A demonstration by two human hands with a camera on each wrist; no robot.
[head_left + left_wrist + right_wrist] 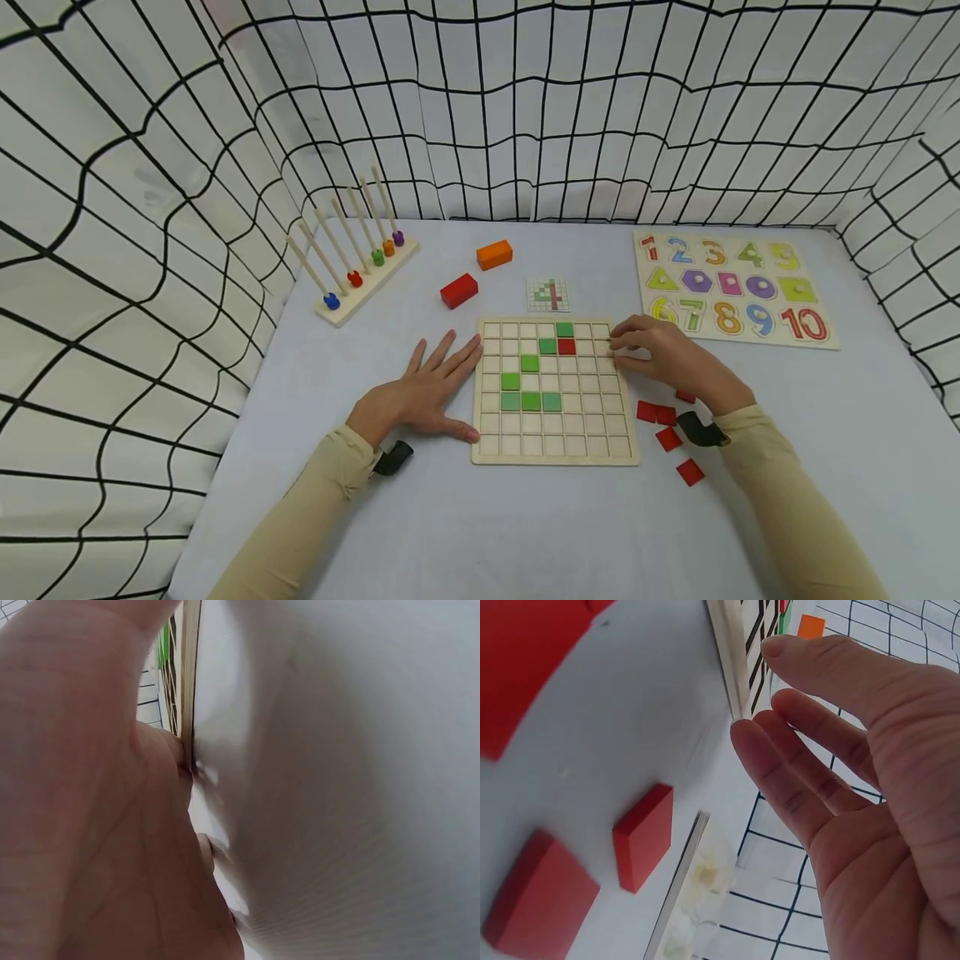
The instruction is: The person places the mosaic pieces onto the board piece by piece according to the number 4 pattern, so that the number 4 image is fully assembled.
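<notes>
Board (570, 383): squarish, between left grip (422, 396) and right grip (667, 358).
Right grip: I see it empty, fingers loosely bent at the board's edge.
Left grip: fingers spread, touching the opposite edge.
Red tiles (666, 415): loose, wristward of the right grip, nearer it than the left.

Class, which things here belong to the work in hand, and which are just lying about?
Apparently in use: grid board, its green tiles, its one red tile, loose red tiles, small pattern card.

Apparently just lying about: orange block, red block, peg stand, beads on it, number-and-shape board.
</notes>
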